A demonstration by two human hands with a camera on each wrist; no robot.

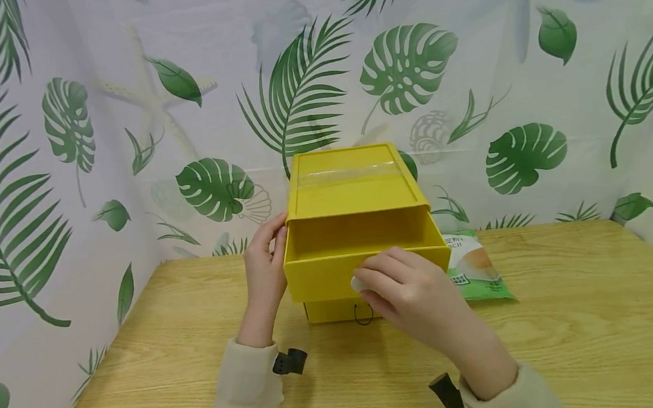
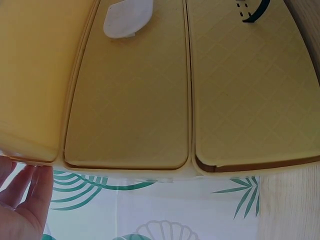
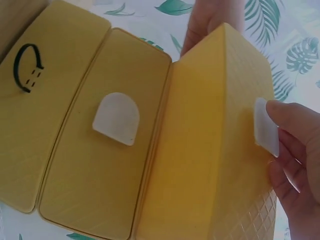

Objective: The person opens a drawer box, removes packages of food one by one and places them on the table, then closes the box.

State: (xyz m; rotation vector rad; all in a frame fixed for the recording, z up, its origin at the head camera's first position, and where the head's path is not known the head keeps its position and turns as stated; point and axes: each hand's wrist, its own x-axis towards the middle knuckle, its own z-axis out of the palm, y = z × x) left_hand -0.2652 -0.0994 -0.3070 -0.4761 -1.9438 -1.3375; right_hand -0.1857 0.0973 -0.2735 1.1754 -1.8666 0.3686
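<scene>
A yellow drawer cabinet (image 1: 355, 195) stands on the table, a strip of clear tape across its top. Its top drawer (image 1: 321, 279) is pulled out toward me. My right hand (image 1: 418, 290) pinches the white tab handle (image 3: 265, 127) on that drawer's front between thumb and fingers. On the cabinet's left side, my left hand (image 1: 263, 255) rests with extended fingers against the edge near the top drawer. Below, the middle drawer (image 3: 85, 165) with a white tab (image 3: 117, 120) and the bottom drawer (image 3: 30, 150) with a black loop handle (image 3: 20, 67) are closed.
A green and white packet (image 1: 478, 268) lies on the wooden table (image 1: 593, 317) just right of the cabinet. Behind it hangs a white cloth (image 1: 313, 56) printed with leaves, which also runs along both sides.
</scene>
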